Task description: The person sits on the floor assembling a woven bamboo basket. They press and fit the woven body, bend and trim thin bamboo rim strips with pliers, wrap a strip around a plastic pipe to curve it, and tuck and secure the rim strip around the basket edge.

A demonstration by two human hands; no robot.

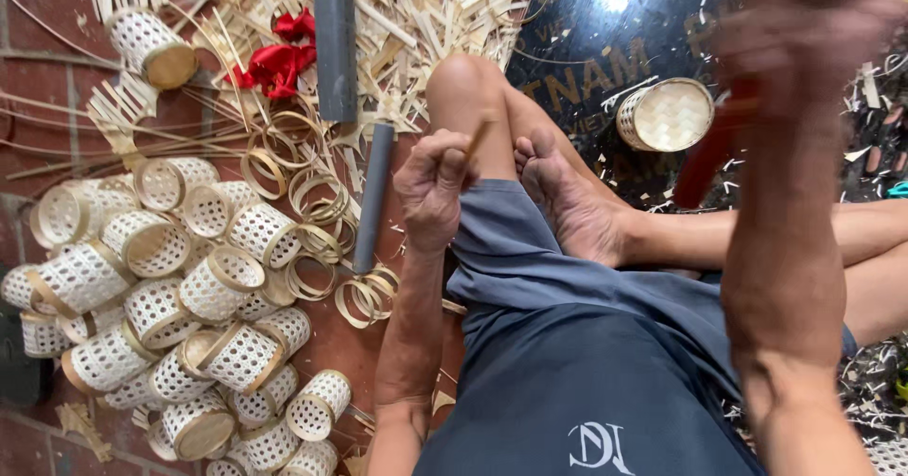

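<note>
A: Nearest, what do the hands hold?

B: The left hand (433, 190) is fisted, fingers wrapped tight round a thin bamboo strip (478, 138) that pokes up beside the bent knee. The right hand (804, 22) is raised and blurred; it seems closed on a red-handled tool (705, 159), likely a knife, though I cannot tell the grip exactly.

A: Risk?

B: I'd judge the blade the worry: it hangs above a bare foot (567, 202) and thigh, and a slip off so thin a strip could reach skin or the left knuckles. The strip could also split off-line.

A: To the left?

B: A heap of small woven baskets (161, 315) on the brick floor (38, 145), pale lattice with tan rims. Just beyond lie loose bamboo rings (317, 207) and two grey tubes (335, 41).

A: Farther?

B: One lidded basket (665, 115) rests on a dark glossy sheet (605, 32) with faded yellowish lettering, far right. Red ribbon (279, 60) sits among pale shavings (426, 13) at the far edge.
</note>
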